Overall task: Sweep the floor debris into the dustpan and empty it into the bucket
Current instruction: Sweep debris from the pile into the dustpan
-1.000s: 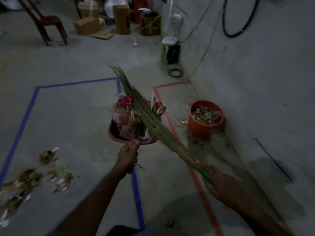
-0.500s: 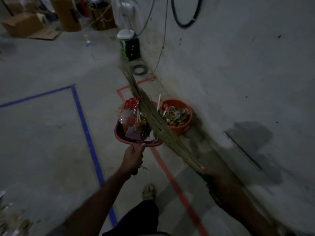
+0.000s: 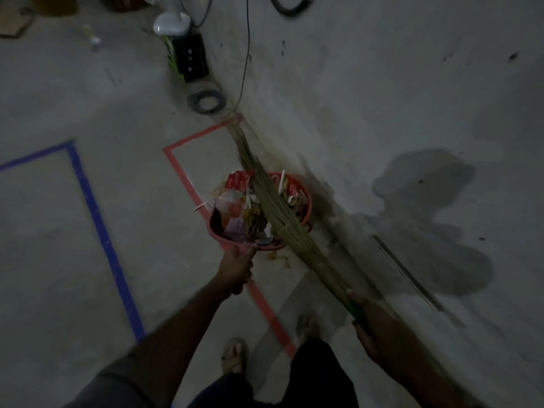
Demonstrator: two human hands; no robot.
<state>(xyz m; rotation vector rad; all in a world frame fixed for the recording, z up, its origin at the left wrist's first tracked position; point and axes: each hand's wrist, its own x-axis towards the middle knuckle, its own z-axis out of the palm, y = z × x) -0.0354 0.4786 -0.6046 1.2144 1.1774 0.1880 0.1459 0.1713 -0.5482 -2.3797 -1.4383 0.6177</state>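
while the left hand (image 3: 237,267) grips the loaded dustpan (image 3: 232,240) beside the bucket (image 3: 304,207) and the right hand (image 3: 371,328) grips the broom (image 3: 273,207), early tipping risks spilling debris (image 3: 250,216) outside the bucket.

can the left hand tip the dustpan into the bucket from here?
Probably yes: left hand grips the loaded dustpan, its front overlapping the bucket rim. The broom lies across the load.

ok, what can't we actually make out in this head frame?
Head view, the only one, and dim:
- Bucket: near side and most of its contents hidden by the dustpan and broom.
- Dustpan handle: covered by the left hand.
- Broom handle: mostly hidden inside the right hand.
- Debris: individual pieces too dark and blurred to identify.
- Cardboard: cut off at the top-left edge.
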